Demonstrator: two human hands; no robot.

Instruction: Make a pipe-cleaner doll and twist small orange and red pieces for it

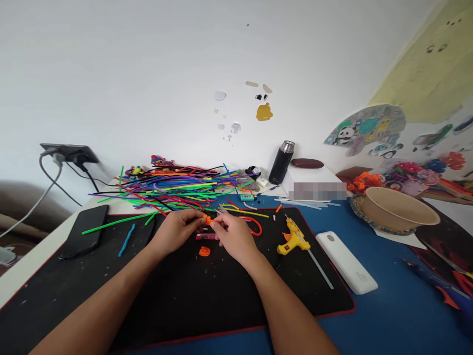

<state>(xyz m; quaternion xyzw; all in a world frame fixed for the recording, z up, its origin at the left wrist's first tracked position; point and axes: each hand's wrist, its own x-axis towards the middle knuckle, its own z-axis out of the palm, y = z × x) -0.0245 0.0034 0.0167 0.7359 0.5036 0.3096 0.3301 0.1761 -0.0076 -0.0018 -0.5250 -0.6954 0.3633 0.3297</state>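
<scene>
Between my two hands is a small orange pipe cleaner piece [208,220], bent into a compact shape. My left hand [178,228] pinches its left side, and the fingers of my right hand [235,234] close on its right side. Just behind my right hand lie scissors [259,227] with orange-red handles, partly hidden by that hand. A dark red stick-like item [205,236] rests on the mat under my fingers. Nearer to me sits a coiled orange piece [204,252]. To the left, a twisted blue pipe cleaner [126,240] lies alone.
A heap of coloured pipe cleaners [177,185] spreads behind the black mat [192,305]. On the right are a yellow glue gun [294,237], a white power bank [347,262] and a beige bowl [399,209]. A black phone [85,230] lies left; a black flask [281,163] stands behind.
</scene>
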